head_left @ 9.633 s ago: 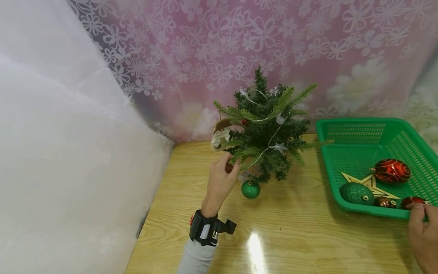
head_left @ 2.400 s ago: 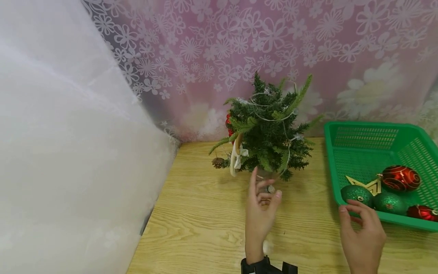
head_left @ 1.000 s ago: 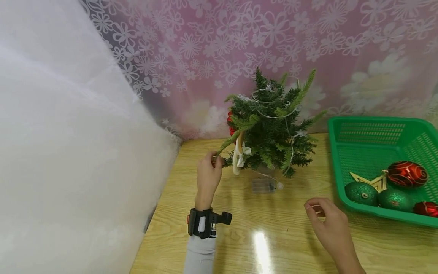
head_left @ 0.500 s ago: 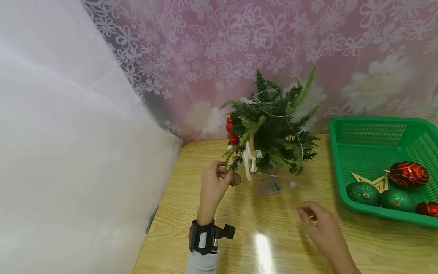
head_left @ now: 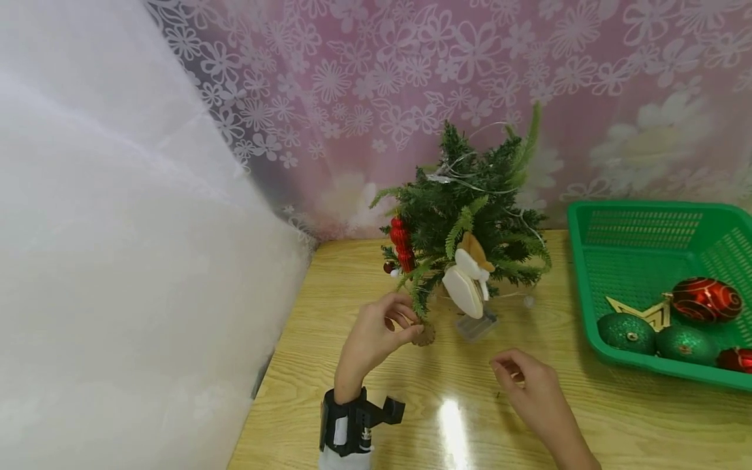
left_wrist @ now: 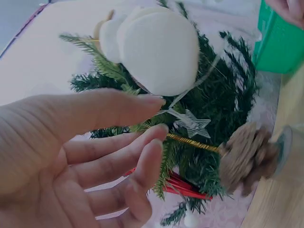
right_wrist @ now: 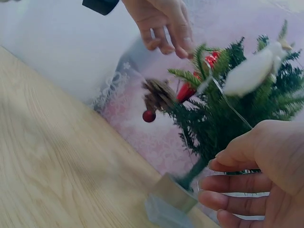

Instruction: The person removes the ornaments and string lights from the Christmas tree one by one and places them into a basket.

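The left hand (head_left: 375, 334) is just beside the front left branches of a small artificial Christmas tree (head_left: 433, 207), its fingers loosely bent and its thumb apart from the fingertips. A brown pine cone (left_wrist: 248, 159) hangs by a gold cord (left_wrist: 194, 143) next to those fingertips; whether they touch the cord is hard to tell. Near the cord sits a clear star light (left_wrist: 194, 124) on its wire. The right hand (head_left: 537, 390) is over the wooden table (head_left: 405, 431), between the tree and a green plastic basket (head_left: 639, 230), its fingers loosely curled around nothing.

A white snowman-like ornament (head_left: 464, 294) with a brown hat hangs on the tree's front, and a ridged red ornament (head_left: 402, 244) on its left. A clear plastic box (head_left: 474, 328) lies on the table below the tree. The basket holds two green glitter baubles (head_left: 625, 331), a swirl-patterned red bauble (head_left: 707, 300), a smaller red bauble (head_left: 736, 359) and a gold star (head_left: 660, 317). Behind hangs a pink floral curtain (head_left: 376, 78).
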Demonstrator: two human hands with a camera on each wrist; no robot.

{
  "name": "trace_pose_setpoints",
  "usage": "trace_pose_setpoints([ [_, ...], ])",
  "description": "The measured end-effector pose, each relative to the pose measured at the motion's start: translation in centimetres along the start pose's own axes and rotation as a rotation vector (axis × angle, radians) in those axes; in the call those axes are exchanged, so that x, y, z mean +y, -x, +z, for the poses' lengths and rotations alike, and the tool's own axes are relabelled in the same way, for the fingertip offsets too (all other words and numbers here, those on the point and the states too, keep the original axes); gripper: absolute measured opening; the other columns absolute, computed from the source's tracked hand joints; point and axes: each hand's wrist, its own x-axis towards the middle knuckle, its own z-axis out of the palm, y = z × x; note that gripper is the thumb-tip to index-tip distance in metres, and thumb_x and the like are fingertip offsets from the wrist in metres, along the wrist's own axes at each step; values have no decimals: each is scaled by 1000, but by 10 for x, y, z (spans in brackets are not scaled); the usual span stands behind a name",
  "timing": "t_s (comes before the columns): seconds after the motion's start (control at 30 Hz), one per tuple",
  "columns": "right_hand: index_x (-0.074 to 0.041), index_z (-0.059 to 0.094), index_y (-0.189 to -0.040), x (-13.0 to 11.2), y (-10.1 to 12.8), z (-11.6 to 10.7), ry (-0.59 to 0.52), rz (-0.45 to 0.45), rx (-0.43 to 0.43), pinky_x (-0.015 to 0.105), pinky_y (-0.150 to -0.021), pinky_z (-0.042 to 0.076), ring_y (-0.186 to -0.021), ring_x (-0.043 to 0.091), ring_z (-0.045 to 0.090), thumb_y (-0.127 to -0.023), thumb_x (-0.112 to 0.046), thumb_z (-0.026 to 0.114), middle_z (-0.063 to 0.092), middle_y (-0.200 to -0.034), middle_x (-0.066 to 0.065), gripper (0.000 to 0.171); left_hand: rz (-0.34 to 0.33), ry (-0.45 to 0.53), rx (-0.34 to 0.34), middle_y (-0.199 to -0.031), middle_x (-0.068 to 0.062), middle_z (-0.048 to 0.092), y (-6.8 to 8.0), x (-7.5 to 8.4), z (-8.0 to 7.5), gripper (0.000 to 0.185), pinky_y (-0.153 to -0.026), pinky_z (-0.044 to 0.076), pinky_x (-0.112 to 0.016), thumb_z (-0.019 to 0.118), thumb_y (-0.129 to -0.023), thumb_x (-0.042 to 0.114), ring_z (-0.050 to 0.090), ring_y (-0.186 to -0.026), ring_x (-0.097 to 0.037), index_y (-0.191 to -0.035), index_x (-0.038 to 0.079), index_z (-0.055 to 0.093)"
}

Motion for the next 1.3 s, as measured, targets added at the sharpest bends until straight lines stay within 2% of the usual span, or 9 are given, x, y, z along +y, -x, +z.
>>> trace_pose_setpoints([
  [0.23,-7,69,-104,-20,-5,10,-93,-49,42,27,-71,53,-82,11,63,-93,-5,64,69,-95,-1,12,51,51,-99,-94,-2,69,2,8,8,29,-70,48,-24,69,-90,16,62,-80,-10,-116,4,62],
  [0.4,-6,66,-117,-38,-15,14,-209,-59,53,29,-76,53,-92,17,62,-97,-13,60,67,-108,4,22,79,72,-141,-93,-1,69,2,11,16,24,-69,48,-22,68,-91,15,61,-79,-6,-113,5,63],
  [0.5,-5,64,-122,-45,-19,14,-230,-48,38,31,-75,53,-96,22,61,-97,-15,60,63,-118,10,28,84,84,-156,-93,-2,68,1,13,22,22,-71,49,-21,66,-94,20,61,-80,-5,-111,6,64],
  [0.6,-3,63,-123,-48,-22,15,-224,-44,32,34,-77,52,-98,25,61,-96,-13,62,61,-123,13,29,96,96,-143,-93,-2,68,0,15,27,23,-72,50,-22,59,-98,26,61,-80,-5,-109,7,65],
  [0.73,-2,67,-116,-48,-24,16,-226,-52,61,36,-80,52,-97,23,62,-94,-10,64,65,-118,11,24,116,77,-98,-89,0,67,-2,16,33,26,-71,50,-21,53,-101,32,60,-76,-4,-104,9,66],
  [0.97,-4,70,-107,-48,-25,15,-232,-28,78,38,-76,53,-90,24,64,-91,-4,66,69,-107,11,16,109,-9,-17,-79,2,65,-6,21,42,23,-59,47,-16,62,-95,34,57,-68,-1,-91,11,65],
  [1.1,-6,70,-106,-48,-25,14,-211,-22,87,37,-75,52,-88,22,64,-91,-4,66,70,-104,9,16,110,-10,-8,-76,2,64,-8,22,45,23,-57,45,-16,62,-95,33,56,-64,-1,-88,11,63],
  [1.3,-5,71,-103,-45,-26,15,-191,-47,145,31,-70,52,-82,20,64,-89,-3,67,71,-97,8,14,107,-12,-16,-76,3,62,-12,19,50,24,-57,44,-16,58,-98,33,55,-65,-2,-88,11,61],
])
